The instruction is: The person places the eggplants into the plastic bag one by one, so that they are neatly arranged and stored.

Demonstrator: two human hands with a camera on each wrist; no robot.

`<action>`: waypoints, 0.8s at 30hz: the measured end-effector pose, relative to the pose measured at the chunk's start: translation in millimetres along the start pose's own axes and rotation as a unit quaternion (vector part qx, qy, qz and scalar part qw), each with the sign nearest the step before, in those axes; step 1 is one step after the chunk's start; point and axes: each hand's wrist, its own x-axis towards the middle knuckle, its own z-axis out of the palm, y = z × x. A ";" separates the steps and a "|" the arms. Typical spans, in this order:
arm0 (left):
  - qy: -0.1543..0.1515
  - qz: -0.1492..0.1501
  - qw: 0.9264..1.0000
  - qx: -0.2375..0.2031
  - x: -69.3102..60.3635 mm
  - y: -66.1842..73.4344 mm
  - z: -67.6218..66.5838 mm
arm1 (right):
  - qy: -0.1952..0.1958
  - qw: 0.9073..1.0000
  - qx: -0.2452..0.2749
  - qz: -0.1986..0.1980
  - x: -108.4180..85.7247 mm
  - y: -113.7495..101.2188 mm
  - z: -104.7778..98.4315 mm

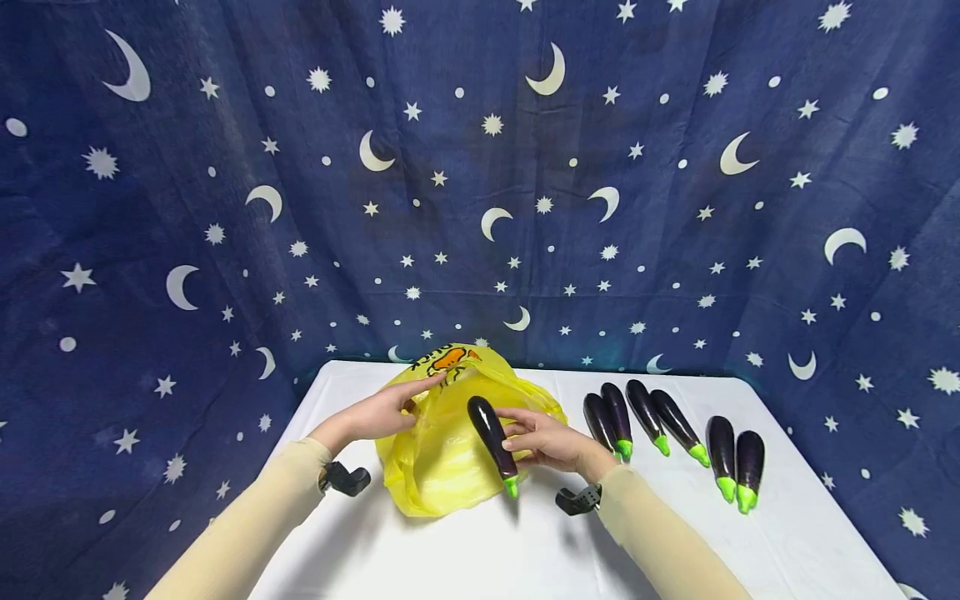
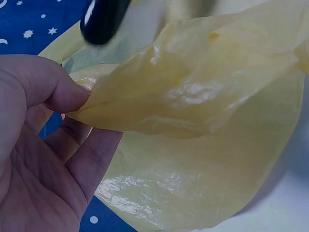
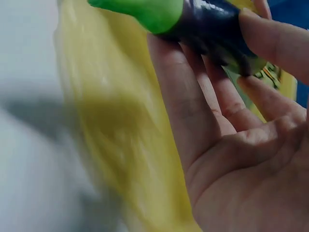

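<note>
In my right hand (image 1: 551, 440) I grip a dark purple eggplant (image 1: 491, 437) with a bright green stem end, held over the mouth of a yellow plastic bag (image 1: 442, 475). In the right wrist view the fingers (image 3: 171, 92) lie along the eggplant (image 3: 212, 24), its green end pointing left. The left hand (image 1: 378, 412) pinches the bag's left rim; the left wrist view shows the thumb (image 2: 63, 87) and fingers on the thin film (image 2: 183, 96). The bag's mouth gapes toward me, and a duck print (image 1: 450, 360) shows on its far side.
Several more eggplants lie in pairs on the white table (image 1: 570, 558) to the right: one pair (image 1: 617, 417) nearest the bag, another pair (image 1: 678, 422) beside it, and a third pair (image 1: 750, 468) further right. A dark blue curtain (image 1: 450, 208) with moons and stars hangs behind.
</note>
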 end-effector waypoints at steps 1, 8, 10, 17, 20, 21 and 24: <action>0.000 0.002 1.000 0.000 0.5 0.7 0.4 | -0.002 1.000 0.005 -0.001 7.2 0.3 3.5; 0.001 0.013 1.000 0.001 4.6 4.3 3.5 | 0.007 0.999 0.041 -0.002 52.0 5.9 25.0; 0.000 0.018 1.000 0.000 5.6 5.0 4.1 | 0.021 0.999 0.047 0.001 62.3 8.9 31.0; -0.005 0.020 1.000 -0.006 6.0 9.5 3.9 | 0.036 0.997 0.060 0.015 92.1 18.1 51.7; -0.001 0.015 1.000 -0.003 5.0 10.5 3.0 | 0.024 0.998 0.063 0.015 102.9 20.3 61.1; -0.001 0.014 1.000 -0.003 4.8 10.7 2.7 | 0.022 0.998 0.060 0.016 106.3 21.6 63.9; 0.000 0.018 1.000 0.001 4.4 10.7 2.3 | 0.024 0.998 0.052 0.021 113.4 25.0 71.6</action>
